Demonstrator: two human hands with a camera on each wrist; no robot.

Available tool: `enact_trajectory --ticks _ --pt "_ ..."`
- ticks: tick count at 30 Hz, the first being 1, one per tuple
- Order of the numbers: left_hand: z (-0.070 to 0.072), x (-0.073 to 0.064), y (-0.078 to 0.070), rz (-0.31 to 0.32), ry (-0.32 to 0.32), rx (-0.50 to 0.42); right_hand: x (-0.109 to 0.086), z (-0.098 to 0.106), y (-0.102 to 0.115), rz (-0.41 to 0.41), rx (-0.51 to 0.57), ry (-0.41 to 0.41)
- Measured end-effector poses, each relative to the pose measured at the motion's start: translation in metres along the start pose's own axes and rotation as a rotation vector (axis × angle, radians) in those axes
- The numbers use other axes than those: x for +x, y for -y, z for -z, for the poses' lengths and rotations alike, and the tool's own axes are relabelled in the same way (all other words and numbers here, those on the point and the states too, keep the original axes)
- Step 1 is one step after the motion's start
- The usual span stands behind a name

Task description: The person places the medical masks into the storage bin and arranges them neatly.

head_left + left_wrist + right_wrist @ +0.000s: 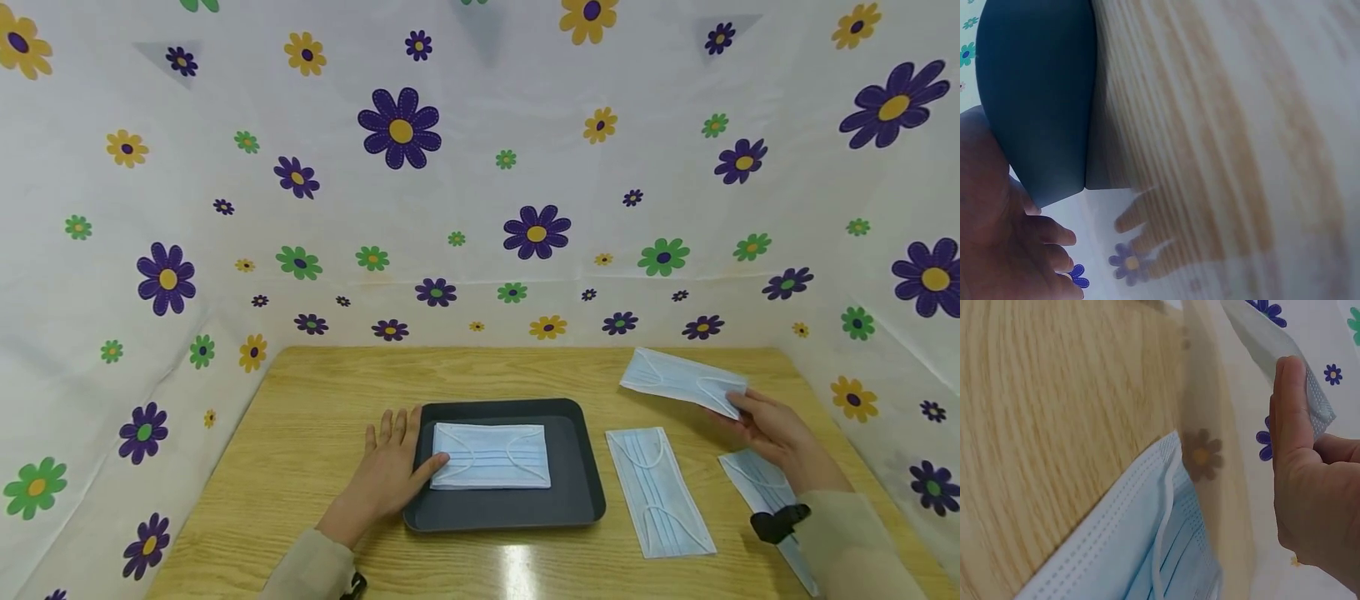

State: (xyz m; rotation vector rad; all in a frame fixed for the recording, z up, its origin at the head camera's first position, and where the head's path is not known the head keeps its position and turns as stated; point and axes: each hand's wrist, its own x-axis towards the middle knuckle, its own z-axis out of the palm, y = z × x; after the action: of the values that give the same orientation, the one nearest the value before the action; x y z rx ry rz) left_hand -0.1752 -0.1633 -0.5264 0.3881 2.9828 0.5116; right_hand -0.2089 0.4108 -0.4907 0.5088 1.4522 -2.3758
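Observation:
A dark grey tray holds a flat pale blue face mask with white ear loops. At the tray's left edge lies my left hand, fingers straight and spread, its thumb reaching over the rim to the mask's left end. In the left wrist view those fingers extend beside the tray's underside. Between thumb and fingers, my right hand pinches one end of another face mask, raised above the table. The right wrist view shows that hand with the lifted mask partly behind its fingers.
Right of the tray, a face mask lies lengthwise on the wooden table. Another mask lies farther right, partly covered by my right forearm. A flower-patterned white cloth encloses the table's back and sides.

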Motion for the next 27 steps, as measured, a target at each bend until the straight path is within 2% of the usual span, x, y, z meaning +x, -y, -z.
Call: enact_trajectory --ticks 6,11,21,27 --pt "0.002 0.000 -0.001 0.000 -0.002 0.001 -0.007 -0.016 0.001 0.014 0.116 0.179" --pt "0.002 -0.001 -0.002 -0.001 -0.002 -0.005 -0.011 -0.035 0.000 0.024 0.096 0.255" --pt "-0.002 -0.001 0.003 -0.012 -0.023 -0.030 -0.015 -0.070 -0.007 0.034 -0.058 0.268" --pt "-0.005 0.000 0.003 -0.001 -0.087 -0.012 -0.017 -0.091 -0.019 0.034 -0.135 0.295"
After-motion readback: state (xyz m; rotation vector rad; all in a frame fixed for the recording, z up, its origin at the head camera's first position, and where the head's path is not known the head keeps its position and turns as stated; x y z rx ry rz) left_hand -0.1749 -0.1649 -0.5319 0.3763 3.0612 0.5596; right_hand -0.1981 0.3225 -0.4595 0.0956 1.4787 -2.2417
